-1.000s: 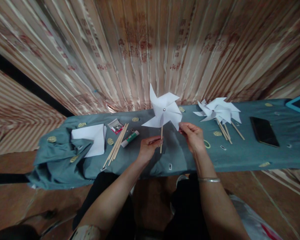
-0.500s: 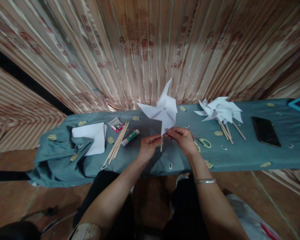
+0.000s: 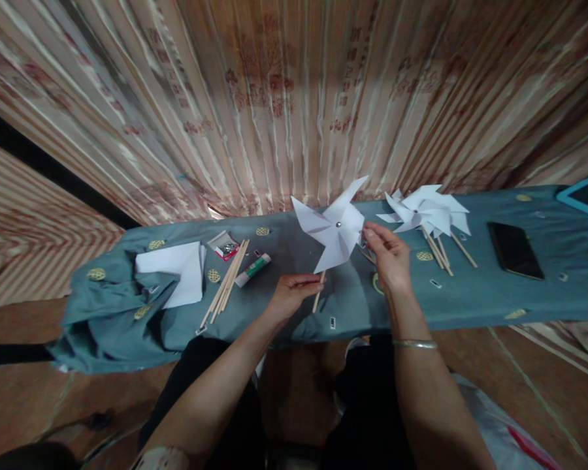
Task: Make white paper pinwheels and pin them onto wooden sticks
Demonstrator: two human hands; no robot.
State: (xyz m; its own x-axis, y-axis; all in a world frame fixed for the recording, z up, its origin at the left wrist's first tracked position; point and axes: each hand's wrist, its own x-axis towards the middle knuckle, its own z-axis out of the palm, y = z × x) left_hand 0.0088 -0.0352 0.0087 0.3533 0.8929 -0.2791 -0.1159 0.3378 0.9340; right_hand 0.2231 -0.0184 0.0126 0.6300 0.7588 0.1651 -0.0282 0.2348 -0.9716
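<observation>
A white paper pinwheel [image 3: 334,226] with a silver pin at its centre stands on a thin wooden stick [image 3: 317,299], tilted to the right. My left hand [image 3: 293,292] pinches the stick just below the paper. My right hand [image 3: 388,253] is raised at the pinwheel's right side, fingertips on the edge of a paper blade. Both hands hover above a long table under a teal cloth [image 3: 470,294].
A pile of finished pinwheels [image 3: 428,212] lies to the right, with a black phone [image 3: 514,249] and a tablet [image 3: 585,198] beyond. To the left lie loose sticks [image 3: 227,282], a glue stick [image 3: 253,269], a small box of pins [image 3: 224,245] and white paper sheets [image 3: 176,270]. Scissors handles [image 3: 375,282] peek from behind my right hand.
The pinwheel has turned and leaned to the right. My right hand rose from the stick's top to the right blade's edge. My left hand kept hold of the stick.
</observation>
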